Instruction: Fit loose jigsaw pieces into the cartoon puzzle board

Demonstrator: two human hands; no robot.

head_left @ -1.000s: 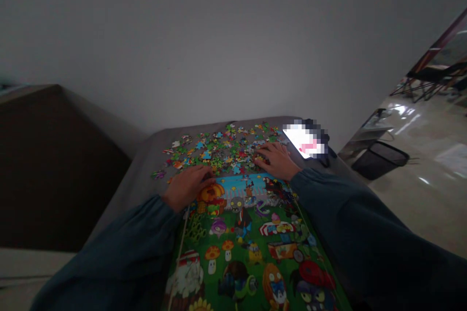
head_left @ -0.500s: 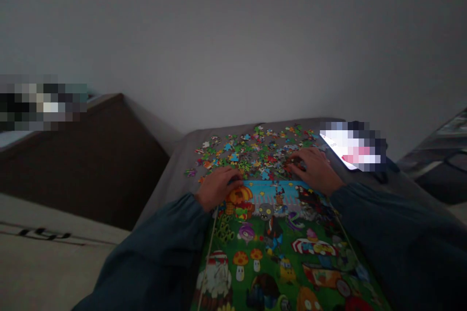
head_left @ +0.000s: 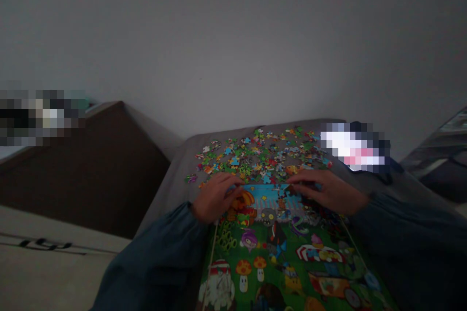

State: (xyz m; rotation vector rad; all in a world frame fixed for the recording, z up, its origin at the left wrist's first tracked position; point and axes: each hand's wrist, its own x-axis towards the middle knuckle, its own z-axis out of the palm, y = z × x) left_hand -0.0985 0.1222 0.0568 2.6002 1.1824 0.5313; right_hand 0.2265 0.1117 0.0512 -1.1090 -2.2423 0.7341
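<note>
A colourful cartoon picture board (head_left: pixel 270 233), with mushrooms, a pumpkin and zombie figures on green and a blue strip along its top, lies in front of me. My left hand (head_left: pixel 215 197) rests at its upper left corner, thumb and fingers apart, with nothing visible in them. Over the upper right of the board, my right hand (head_left: pixel 324 189) has its thumb and fingertips closed on what looks like a small dark jigsaw piece (head_left: pixel 289 189); the fingers partly cover it. Beyond the board's top edge, many loose jigsaw pieces (head_left: pixel 234 161) are scattered.
The pieces lie on a grey cloth surface (head_left: pixel 175 175) that meets a plain wall (head_left: pixel 233 58). At the back right is a lit phone (head_left: pixel 352 150), partly pixelated. A dark brown cabinet (head_left: pixel 91 165) stands to the left, with blurred items on top.
My right hand has come back from the loose pieces to the board's upper right, its fingers now closed together. My left hand stays near the upper left corner. The view has shifted slightly.
</note>
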